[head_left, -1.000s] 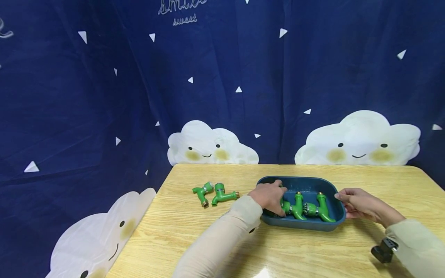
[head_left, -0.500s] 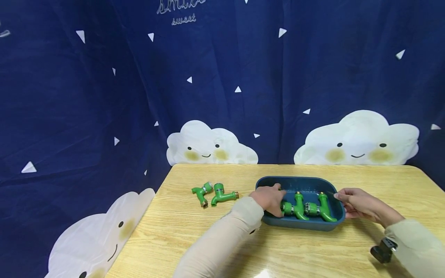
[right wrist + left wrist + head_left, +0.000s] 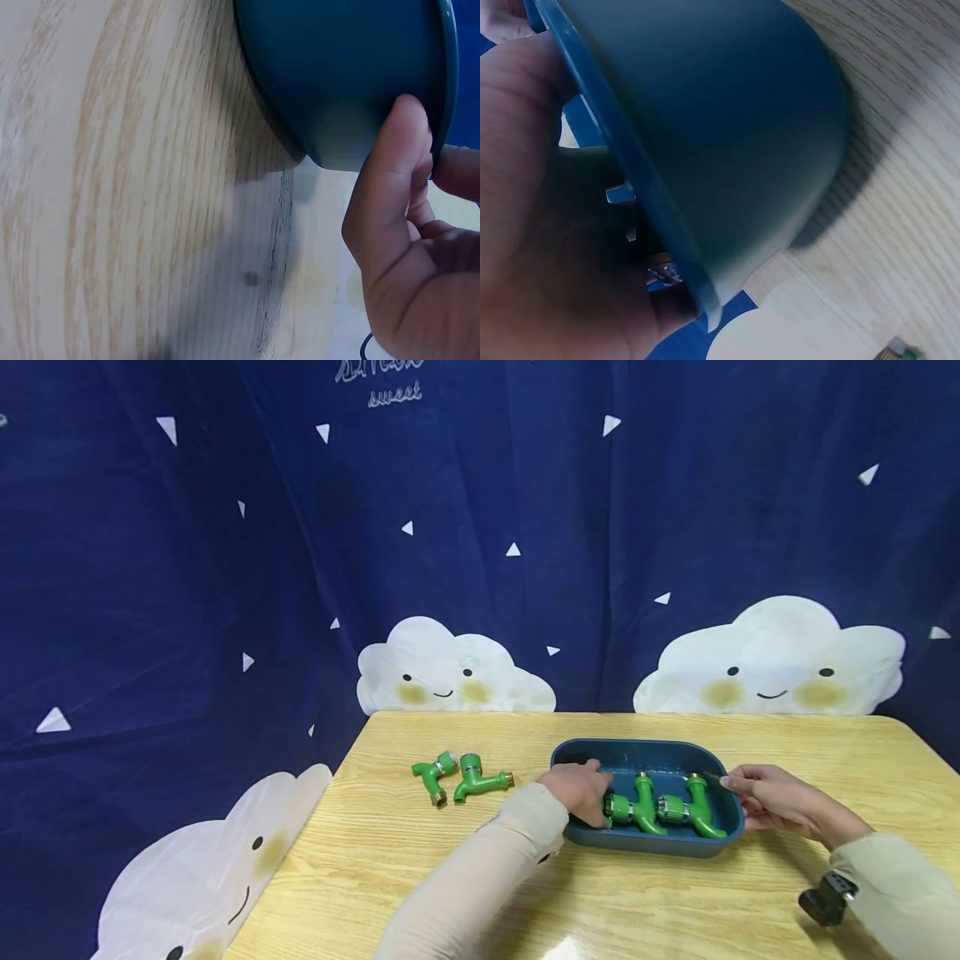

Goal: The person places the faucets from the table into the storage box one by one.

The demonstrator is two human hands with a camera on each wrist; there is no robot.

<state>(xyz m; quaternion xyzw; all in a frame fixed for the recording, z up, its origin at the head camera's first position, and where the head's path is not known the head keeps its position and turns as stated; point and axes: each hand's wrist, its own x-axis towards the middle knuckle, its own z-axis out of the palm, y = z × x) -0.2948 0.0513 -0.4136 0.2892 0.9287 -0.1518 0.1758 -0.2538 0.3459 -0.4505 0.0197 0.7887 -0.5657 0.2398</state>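
Observation:
A dark blue plastic tray [image 3: 652, 842] stands on the table with two green taps, one tap [image 3: 643, 806] in its middle and another tap [image 3: 699, 810] towards its right end. My left hand [image 3: 579, 789] reaches over the tray's left end, fingers curled down inside it around a further tap, mostly hidden by the hand. A shiny metal collar [image 3: 664, 268] of that tap shows below the palm in the left wrist view. My right hand [image 3: 780, 802] pinches the tray's right rim, its thumb and fingers on either side of the wall [image 3: 352, 82].
Left of the tray, two more green taps lie on the wooden table [image 3: 360, 877]: one tap [image 3: 435, 777] and, beside it, another tap [image 3: 480, 779]. Behind the table hangs a dark blue curtain [image 3: 465, 568] with white clouds.
My left hand has shifted slightly left within the tray, and the green seen beside its fingers earlier is now hidden. The right-hand tap in the tray has slid slightly right. My right hand stays on the rim.

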